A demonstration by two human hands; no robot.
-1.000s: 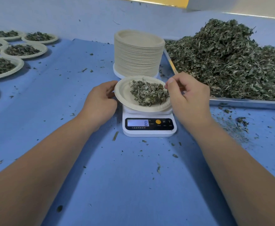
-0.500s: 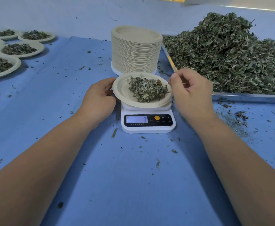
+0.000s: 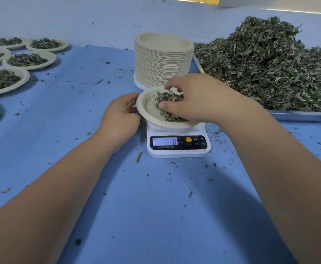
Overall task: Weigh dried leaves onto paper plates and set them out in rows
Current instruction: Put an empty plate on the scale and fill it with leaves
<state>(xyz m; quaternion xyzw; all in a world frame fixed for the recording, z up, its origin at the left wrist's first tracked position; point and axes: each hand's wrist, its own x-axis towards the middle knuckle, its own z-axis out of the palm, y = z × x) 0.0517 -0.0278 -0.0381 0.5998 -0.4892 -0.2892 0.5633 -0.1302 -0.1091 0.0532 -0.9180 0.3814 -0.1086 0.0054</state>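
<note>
A paper plate (image 3: 148, 109) with a small heap of dried leaves (image 3: 168, 98) sits on a white digital scale (image 3: 178, 149) whose display reads 8. My right hand (image 3: 196, 100) lies over the heap, thumb and fingers curled round the leaves, and hides the plate's right half. My left hand (image 3: 120, 117) is at the plate's left rim, its curled fingers and thumb holding the edge.
A tall stack of unused paper plates (image 3: 163, 58) stands just behind the scale. A metal tray (image 3: 300, 115) heaped with dried leaves (image 3: 270, 63) fills the right. Several filled plates (image 3: 30, 60) lie in rows at the far left. Leaf crumbs are scattered on the blue table cover (image 3: 156, 206).
My right hand has moved from the plate's right rim onto the leaf heap and closed around it. The left hand stays at the left rim. The scale still reads 8.
</note>
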